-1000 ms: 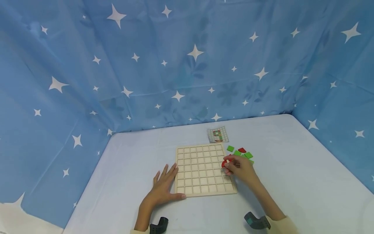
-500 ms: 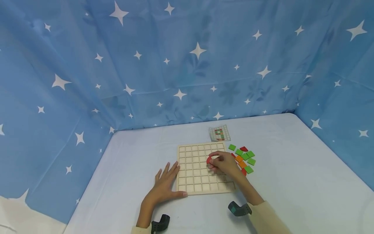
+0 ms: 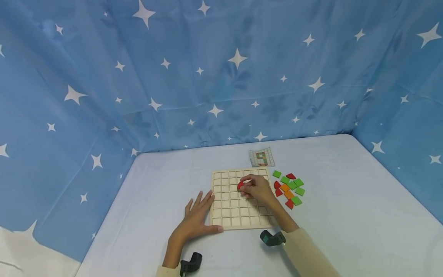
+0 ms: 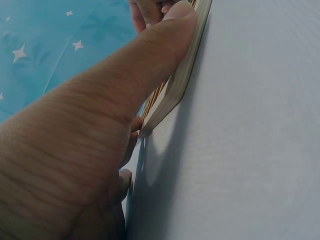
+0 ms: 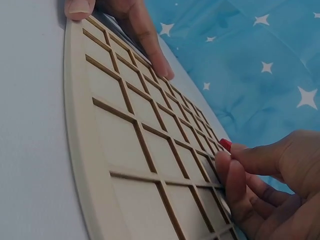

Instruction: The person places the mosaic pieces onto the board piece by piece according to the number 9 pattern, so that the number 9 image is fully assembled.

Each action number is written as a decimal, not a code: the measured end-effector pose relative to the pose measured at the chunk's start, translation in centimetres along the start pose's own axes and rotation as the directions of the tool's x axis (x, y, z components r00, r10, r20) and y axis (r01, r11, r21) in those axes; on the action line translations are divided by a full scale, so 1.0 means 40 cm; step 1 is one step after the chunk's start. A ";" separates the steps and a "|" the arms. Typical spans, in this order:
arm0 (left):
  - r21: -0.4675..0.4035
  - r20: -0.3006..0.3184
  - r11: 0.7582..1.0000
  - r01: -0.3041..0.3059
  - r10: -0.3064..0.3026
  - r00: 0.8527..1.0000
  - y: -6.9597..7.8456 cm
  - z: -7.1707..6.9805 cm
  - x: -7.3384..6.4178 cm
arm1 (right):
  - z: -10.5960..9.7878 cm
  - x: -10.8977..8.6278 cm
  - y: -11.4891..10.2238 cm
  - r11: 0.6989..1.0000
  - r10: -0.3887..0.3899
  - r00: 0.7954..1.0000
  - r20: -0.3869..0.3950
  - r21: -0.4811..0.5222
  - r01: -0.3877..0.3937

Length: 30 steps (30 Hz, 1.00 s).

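A pale wooden grid board (image 3: 235, 211) lies on the white table, its square cells bare where they show. My left hand (image 3: 196, 219) spreads along its left edge, thumb at the near left corner and fingertips on the left rim. Over the upper middle of the board, my right hand (image 3: 257, 189) pinches a red quarter-round tile (image 3: 240, 185) between thumb and fingers. In the right wrist view only a small bit of that red tile (image 5: 226, 145) shows past the fingertips, close over the cells.
Right of the board lie loose tiles: several green ones (image 3: 299, 191), orange ones (image 3: 288, 195) and red ones (image 3: 289, 204). Behind the board is a gridded pattern card (image 3: 262, 157) with a coloured figure. A blue star-printed curtain (image 3: 194, 84) hangs around the table (image 3: 346, 215).
My right hand has carried the red tile leftward from the board's right edge to above its upper middle, uncovering the loose tiles. The left hand stays at the board's edge.
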<state>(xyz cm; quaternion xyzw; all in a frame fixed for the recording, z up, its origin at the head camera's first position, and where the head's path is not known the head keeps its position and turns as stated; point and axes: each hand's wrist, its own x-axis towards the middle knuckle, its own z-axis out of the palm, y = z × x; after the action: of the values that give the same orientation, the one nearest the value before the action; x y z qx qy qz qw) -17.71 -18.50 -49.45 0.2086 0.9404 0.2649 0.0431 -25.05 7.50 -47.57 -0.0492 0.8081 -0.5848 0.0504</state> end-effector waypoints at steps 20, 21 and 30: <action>0.000 -0.015 1.000 -0.006 0.006 1.000 0.003 0.000 0.000 | 0.054 0.022 -0.013 0.980 -0.106 0.989 -0.107 -0.179 0.086; 0.001 -0.014 1.000 -0.005 0.005 1.000 0.002 0.001 0.000 | 0.056 0.024 -0.012 0.974 -0.121 0.986 -0.112 -0.206 0.096; 0.002 -0.010 1.000 -0.003 0.003 1.000 0.002 0.003 0.000 | 0.067 0.045 -0.018 0.901 -0.246 0.960 -0.134 -0.396 0.175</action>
<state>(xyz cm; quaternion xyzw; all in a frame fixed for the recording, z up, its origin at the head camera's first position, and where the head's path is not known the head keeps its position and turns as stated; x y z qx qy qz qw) -17.68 -18.39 -49.50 0.2089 0.9405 0.2653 0.0378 -26.43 4.50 -47.75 -0.0921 0.8970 -0.4212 -0.0973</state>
